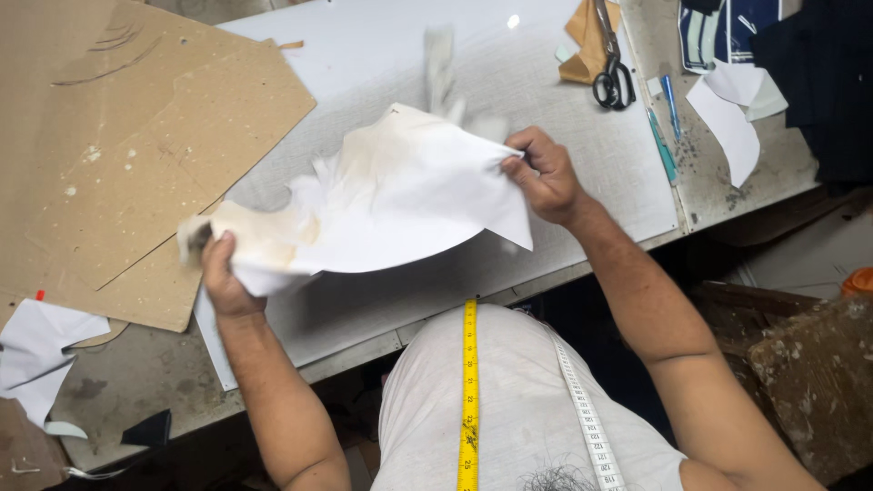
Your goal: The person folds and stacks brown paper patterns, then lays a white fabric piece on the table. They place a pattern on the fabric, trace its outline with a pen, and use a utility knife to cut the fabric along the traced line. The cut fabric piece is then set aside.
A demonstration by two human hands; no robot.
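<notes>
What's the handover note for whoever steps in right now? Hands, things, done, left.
Left hand: shut on the left end of the white cloth.
Right hand: shut on the cloth's right edge.
The cloth is held up over the white board, stretched between both hands; it has brownish stains.
Cardboard patterns lie to the left. Scissors and pens lie at the far right, untouched.
A yellow tape measure hangs around the person's neck.
Done: cloth picked up. Left: cloth not yet laid flat on the board.
</notes>
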